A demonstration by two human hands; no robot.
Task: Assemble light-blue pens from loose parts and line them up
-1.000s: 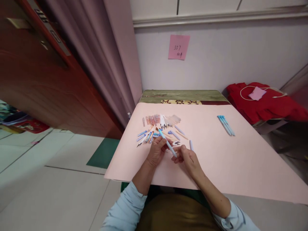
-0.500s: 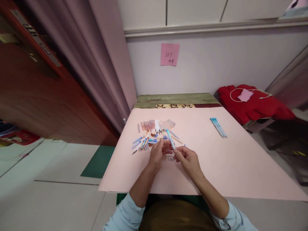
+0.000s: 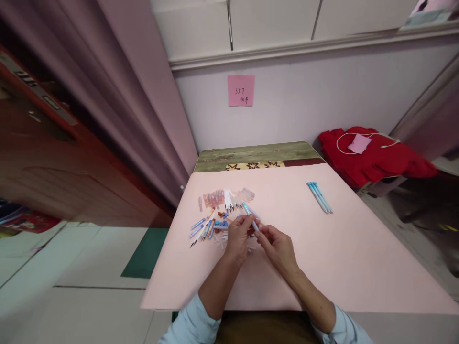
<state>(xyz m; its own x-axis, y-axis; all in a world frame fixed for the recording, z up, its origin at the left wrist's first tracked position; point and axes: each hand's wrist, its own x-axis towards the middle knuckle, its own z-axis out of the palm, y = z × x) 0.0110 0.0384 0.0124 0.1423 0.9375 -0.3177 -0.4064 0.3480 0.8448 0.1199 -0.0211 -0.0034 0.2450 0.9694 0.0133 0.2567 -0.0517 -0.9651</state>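
Observation:
Both of my hands meet over the middle of a pink-covered table (image 3: 322,267). A light blue pen (image 3: 249,216) is gripped by my left hand (image 3: 238,238) and my right hand (image 3: 275,246), its tip pointing up and away to the left. Fingers of both hands are pinched round the pen's lower part. Just beyond the hands lies a scatter of pen parts (image 3: 215,217): blue and orange barrels, refills and clear caps.
Three light blue pens (image 3: 319,197) lie side by side at the far right of the table. A red cloth with a white cable (image 3: 373,155) sits on a stand to the right. A pink note (image 3: 241,90) hangs on the wall; curtain and wooden door at left.
The pen has swung from lying across toward my right hand to pointing more upright. My hands have drawn closer together, and the view has shifted rightward and up.

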